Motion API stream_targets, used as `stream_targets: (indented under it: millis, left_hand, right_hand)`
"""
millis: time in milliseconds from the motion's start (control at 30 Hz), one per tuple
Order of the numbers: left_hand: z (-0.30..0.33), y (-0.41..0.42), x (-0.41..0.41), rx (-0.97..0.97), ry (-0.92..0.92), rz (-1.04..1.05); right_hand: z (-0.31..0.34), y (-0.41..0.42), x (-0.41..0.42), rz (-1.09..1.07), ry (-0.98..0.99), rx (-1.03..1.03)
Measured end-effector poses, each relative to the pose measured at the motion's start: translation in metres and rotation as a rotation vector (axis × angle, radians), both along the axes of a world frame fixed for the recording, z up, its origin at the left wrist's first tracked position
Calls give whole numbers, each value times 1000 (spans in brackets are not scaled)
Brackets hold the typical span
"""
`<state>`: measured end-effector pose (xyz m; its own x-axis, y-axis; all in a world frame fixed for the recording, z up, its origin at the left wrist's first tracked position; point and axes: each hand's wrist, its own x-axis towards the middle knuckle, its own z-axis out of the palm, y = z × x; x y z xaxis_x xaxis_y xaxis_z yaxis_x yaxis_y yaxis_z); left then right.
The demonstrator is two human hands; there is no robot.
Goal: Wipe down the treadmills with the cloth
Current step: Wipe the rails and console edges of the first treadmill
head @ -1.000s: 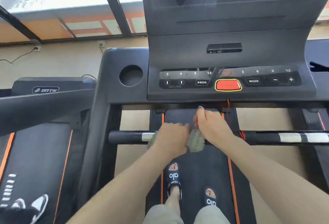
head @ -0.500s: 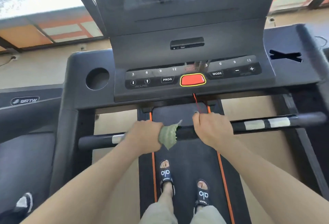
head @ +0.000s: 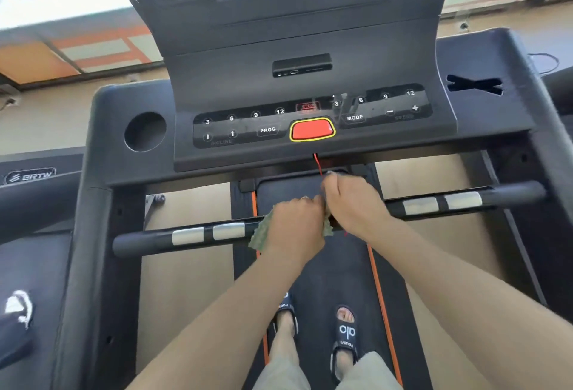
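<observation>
I stand on a black treadmill [head: 102, 147] whose handlebar [head: 192, 236] crosses in front of me with silver sensor patches. My left hand [head: 294, 223] grips the middle of that bar through a green cloth [head: 260, 234], whose edges stick out on both sides of the hand. My right hand [head: 353, 203] grips the bar right beside it, and the two hands touch. The bar under both hands is hidden.
The console [head: 310, 129] with its red stop button [head: 312, 129] and a thin red safety cord [head: 317, 163] hangs just beyond my hands. A round cup hole [head: 145, 131] lies at the left. My sandalled feet [head: 344, 337] stand on the belt. Another treadmill [head: 31, 175] stands to the left.
My left hand has slid the cloth to the right along the bar until it meets my right hand. The view has shifted so the console sits further right.
</observation>
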<state>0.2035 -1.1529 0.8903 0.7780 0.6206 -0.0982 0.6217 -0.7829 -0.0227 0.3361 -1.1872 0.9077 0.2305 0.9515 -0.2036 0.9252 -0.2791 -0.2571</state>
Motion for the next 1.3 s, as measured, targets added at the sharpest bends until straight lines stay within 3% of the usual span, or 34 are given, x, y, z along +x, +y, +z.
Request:
stream_targets:
  millis: [67,133,233,300,400,500,567,667,733,900,1000,1133,1233,1300]
  left_hand:
    - [8,13,3,-179,118,-33]
    - [18,32,4,-474,231,6]
    - [27,45,18,-783,364,134]
    - [27,39,30,-690,378,118]
    - [17,14,34,-337,235,89]
    - [3,-15,29,47,113,69]
    - [-7,-25,33,115,53,55]
    - [-11,-32,40,146,-14,73]
    - [-6,-24,40,103,2,37]
    - [1,-2,20,-56,61,-37]
    - [1,1,0,50,13,-164]
    - [-1,17,-40,43,62,-169]
    - [17,18,-43,65,-78,-163]
    - [38,16,-27,-69,-280,40]
  right_hand:
    - [-2,-12,24,73,-199,43]
    - [-2,-30,41,196,-420,-66]
    - [-5,-42,46,228,-384,-150]
    - [-8,-35,46,143,-335,-111]
    - [-13,-33,46,197,-363,-24]
    - [-14,-37,45,52,-318,12]
    - [-19,-37,43,-50,-298,59]
    - [-23,-36,45,-95,-318,145]
    - [-21,-37,45,-53,-278,80]
    - [-13,-39,54,277,-357,-11]
    - [-9,-41,57,276,-332,1]
    - [-5,-42,53,157,-378,-34]
    - [-5,-42,55,212,-399,-38]
    - [-6,-43,54,222,-349,-65]
